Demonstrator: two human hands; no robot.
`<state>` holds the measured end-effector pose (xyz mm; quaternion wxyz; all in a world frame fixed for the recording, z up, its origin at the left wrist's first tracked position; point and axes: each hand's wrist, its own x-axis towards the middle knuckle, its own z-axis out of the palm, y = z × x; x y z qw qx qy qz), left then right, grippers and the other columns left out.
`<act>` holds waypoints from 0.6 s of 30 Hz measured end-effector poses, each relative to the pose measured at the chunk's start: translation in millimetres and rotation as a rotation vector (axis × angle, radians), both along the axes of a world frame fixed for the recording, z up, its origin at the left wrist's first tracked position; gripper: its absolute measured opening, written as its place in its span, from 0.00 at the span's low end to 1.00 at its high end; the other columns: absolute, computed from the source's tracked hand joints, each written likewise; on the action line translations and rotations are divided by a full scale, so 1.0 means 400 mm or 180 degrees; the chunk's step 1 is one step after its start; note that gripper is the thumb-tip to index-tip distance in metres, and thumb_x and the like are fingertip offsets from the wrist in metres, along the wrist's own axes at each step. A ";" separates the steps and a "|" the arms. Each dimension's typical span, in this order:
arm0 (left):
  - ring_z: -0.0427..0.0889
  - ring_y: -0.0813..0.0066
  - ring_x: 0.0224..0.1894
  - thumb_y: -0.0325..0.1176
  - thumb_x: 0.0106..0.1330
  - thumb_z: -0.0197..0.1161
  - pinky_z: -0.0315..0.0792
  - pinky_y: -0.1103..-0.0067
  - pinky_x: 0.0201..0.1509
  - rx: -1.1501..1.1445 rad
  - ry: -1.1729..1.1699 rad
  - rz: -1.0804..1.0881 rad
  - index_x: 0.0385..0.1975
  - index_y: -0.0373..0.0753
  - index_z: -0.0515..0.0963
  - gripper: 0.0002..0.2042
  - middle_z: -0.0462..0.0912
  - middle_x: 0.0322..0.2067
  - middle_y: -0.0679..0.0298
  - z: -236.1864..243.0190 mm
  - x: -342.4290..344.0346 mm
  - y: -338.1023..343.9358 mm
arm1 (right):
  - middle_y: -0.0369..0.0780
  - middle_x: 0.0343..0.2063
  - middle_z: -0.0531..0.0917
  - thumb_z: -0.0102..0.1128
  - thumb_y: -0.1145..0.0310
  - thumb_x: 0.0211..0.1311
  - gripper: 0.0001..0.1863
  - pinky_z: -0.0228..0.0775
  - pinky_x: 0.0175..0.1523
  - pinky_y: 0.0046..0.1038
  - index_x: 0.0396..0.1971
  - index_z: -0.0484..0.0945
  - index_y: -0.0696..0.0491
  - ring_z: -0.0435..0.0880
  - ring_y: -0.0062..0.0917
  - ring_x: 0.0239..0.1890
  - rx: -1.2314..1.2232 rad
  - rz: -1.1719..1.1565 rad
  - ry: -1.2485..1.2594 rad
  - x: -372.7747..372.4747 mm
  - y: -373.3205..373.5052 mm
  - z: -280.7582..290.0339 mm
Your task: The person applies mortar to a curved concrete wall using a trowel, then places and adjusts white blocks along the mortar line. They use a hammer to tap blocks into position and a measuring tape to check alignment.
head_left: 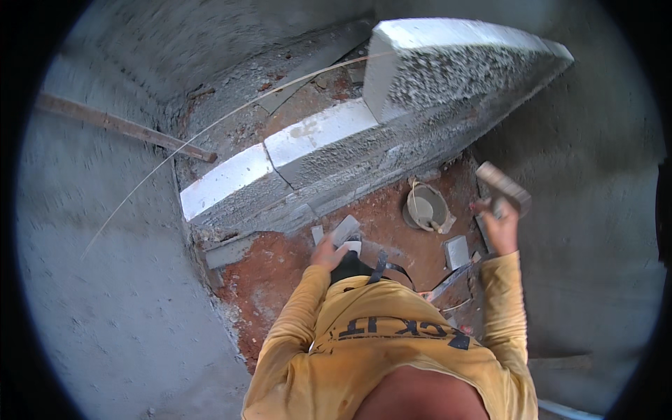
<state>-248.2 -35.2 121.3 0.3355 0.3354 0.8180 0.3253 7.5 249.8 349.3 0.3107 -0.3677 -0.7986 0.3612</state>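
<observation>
My left hand (325, 253) is closed around a small, flat piece of pale grey block (344, 229), held low in front of my body. A white patch shows just beside its fingers. Out to the right, my right hand (500, 227) is raised and closed on a tool with a broad, elongated tan-and-grey head (502, 183). Motion blurs this tool, so its exact kind is unclear. Beyond my hands runs a low wall of white lightweight blocks (322, 131), with mortar along its lower side. One taller block section (476, 70) rises at its right end.
A mortar bucket (425, 207) stands on the reddish dirt floor (269, 280) between my hands. A loose grey block (456, 253) lies near my right forearm. Rendered walls close in at both sides. A wooden plank (122, 126) and a thin bent strip (231, 108) cross the left.
</observation>
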 end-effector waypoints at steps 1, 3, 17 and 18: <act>0.68 0.52 0.58 0.45 0.57 0.61 0.63 0.69 0.61 -0.0475 -0.0656 0.0172 0.56 0.36 0.67 0.29 0.72 0.54 0.47 -0.084 -0.002 -0.100 | 0.37 0.21 0.79 0.65 0.63 0.53 0.13 0.69 0.33 0.26 0.28 0.80 0.59 0.77 0.20 0.26 -0.0140 -0.0102 -0.0271 0.046 -0.045 -0.080; 0.64 0.58 0.63 0.50 0.65 0.52 0.61 0.68 0.62 -0.2227 -0.0982 0.0822 0.56 0.38 0.69 0.26 0.68 0.59 0.50 -0.210 0.023 -0.309 | 0.46 0.23 0.82 0.65 0.62 0.52 0.14 0.72 0.35 0.31 0.29 0.81 0.59 0.82 0.31 0.28 -0.0626 -0.0457 -0.1361 0.167 -0.149 -0.229; 0.80 0.68 0.40 0.44 0.56 0.66 0.71 0.76 0.47 -0.1194 0.0168 0.0562 0.42 0.31 0.76 0.22 0.82 0.37 0.56 -0.243 0.103 -0.596 | 0.41 0.26 0.83 0.70 0.53 0.48 0.20 0.69 0.38 0.33 0.32 0.82 0.56 0.78 0.26 0.28 -0.4249 -0.2472 -0.2957 1.054 -1.041 -0.925; 0.79 0.67 0.41 0.45 0.56 0.66 0.71 0.75 0.48 -0.1274 0.0091 0.0555 0.44 0.30 0.76 0.24 0.82 0.38 0.55 -0.243 0.102 -0.578 | 0.41 0.26 0.83 0.69 0.52 0.48 0.21 0.69 0.37 0.33 0.33 0.82 0.56 0.78 0.27 0.28 -0.4145 -0.2433 -0.2946 1.055 -1.056 -0.923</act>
